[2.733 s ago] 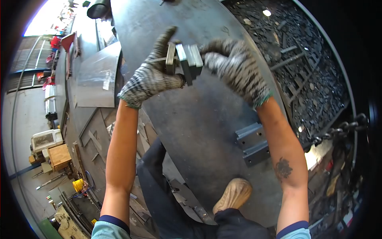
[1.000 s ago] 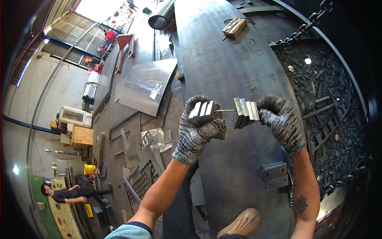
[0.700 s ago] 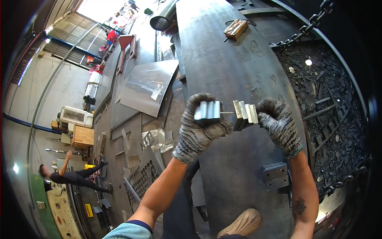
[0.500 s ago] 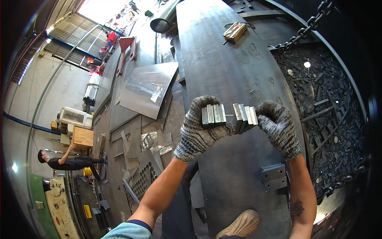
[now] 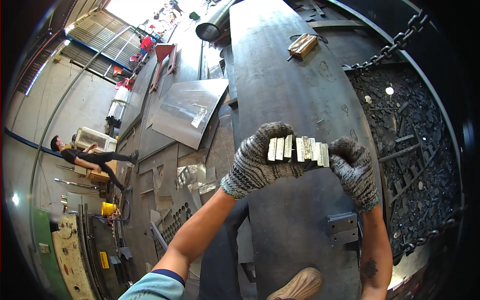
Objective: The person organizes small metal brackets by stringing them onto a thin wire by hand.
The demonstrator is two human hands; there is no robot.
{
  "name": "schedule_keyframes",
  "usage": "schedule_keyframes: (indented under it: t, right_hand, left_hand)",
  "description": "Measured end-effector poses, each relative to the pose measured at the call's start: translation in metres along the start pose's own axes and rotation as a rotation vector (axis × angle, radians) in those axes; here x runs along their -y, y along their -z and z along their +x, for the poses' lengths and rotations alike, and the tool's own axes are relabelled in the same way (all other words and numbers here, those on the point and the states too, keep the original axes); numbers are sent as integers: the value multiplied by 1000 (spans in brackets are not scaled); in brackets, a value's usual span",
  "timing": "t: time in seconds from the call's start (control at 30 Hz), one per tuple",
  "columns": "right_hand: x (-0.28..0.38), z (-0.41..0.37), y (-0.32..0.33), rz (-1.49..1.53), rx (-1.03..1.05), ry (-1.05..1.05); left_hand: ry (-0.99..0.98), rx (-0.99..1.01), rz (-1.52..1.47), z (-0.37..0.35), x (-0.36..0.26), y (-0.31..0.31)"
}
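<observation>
Both my hands wear striped knit gloves and are raised over a large steel sheet [image 5: 295, 210]. My left hand [image 5: 257, 160] is closed around a short row of thick metal plates [image 5: 280, 148], their bright cut edges facing up. My right hand [image 5: 354, 170] grips a second row of metal plates [image 5: 312, 152] at its right end. The two rows sit side by side with a narrow dark gap between them. Below the right hand, a small stack of drilled plates [image 5: 342, 227] lies on the sheet. The fingertips under the plates are hidden.
A wooden block with a cord [image 5: 302, 46] lies farther up the sheet. On the right, a bin of dark metal scrap [image 5: 410, 150] has a chain [image 5: 395, 45] above it. Loose sheets [image 5: 190, 110] cover the left floor, where a person in dark clothes [image 5: 92, 160] walks.
The two rows of metal plates have come closer together, and their edges have tilted more toward me. At the left, the person has moved away from the wooden box and is in mid-stride.
</observation>
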State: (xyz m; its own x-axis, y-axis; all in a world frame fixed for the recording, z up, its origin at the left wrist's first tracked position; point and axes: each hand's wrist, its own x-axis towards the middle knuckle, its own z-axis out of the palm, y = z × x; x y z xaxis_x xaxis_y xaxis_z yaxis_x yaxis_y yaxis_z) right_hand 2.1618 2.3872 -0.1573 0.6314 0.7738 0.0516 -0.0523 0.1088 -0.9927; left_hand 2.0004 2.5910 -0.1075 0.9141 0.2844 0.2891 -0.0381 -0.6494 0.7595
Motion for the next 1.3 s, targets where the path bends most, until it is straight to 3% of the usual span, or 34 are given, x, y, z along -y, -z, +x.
schedule_keyframes:
  t: [0.1, 0.13, 0.17, 0.37, 0.57, 0.67, 0.7, 0.73, 0.8, 0.83, 0.9, 0.97, 1.03, 1.07, 1.17, 1.3]
  right_hand:
    - [-9, -4, 3, 8, -48, 1]
    - [-6, -5, 5, 4, -55, -6]
    - [-5, -3, 3, 11, -42, 0]
    - [-45, 2, 15, 48, -56, 48]
    - [-60, 6, 24, 105, -110, 19]
    - [-44, -2, 19, 264, -222, -43]
    - [-22, -5, 7, 250, -271, -74]
    - [-6, -1, 11, 196, -129, -24]
    - [3, -6, -6, 362, -440, 150]
    - [-7, -7, 17, 355, -216, 224]
    - [-22, -9, 37, 382, -298, 159]
    - [-21, -11, 40, 835, -258, 175]
    - [-23, -9, 44, 960, -289, 194]
    - [-21, -12, 47, 1074, -239, 205]
    - [-28, -14, 67, 1292, -72, 276]
    - [-37, -20, 84, 1442, -99, 354]
  left_hand:
    - [-49, 28, 53, 7, -3, 5]
    - [-186, 28, 54, 13, 5, 4]
    - [-173, 64, 205, 15, -8, 6]
    - [-85, -184, -164, 6, 7, -24]
    - [5, -274, -386, 17, 1, -43]
    - [-245, -382, -291, 36, 1, -44]
    - [-237, -338, -318, 40, -5, -41]
    - [-228, -294, -345, 44, -10, -38]
    - [-210, -187, -487, 60, -27, -48]
    - [-300, -143, -364, 67, -36, -45]
    - [-401, -100, -239, 82, -47, -54]
    - [-422, -87, -184, 98, -57, -63]
    - [-436, -58, -170, 114, -67, -72]
    - [-512, -80, -335, 124, -76, -78]
    - [-358, -356, -1096, 134, -116, -96]
    - [-617, -157, -88, 121, -113, -92]
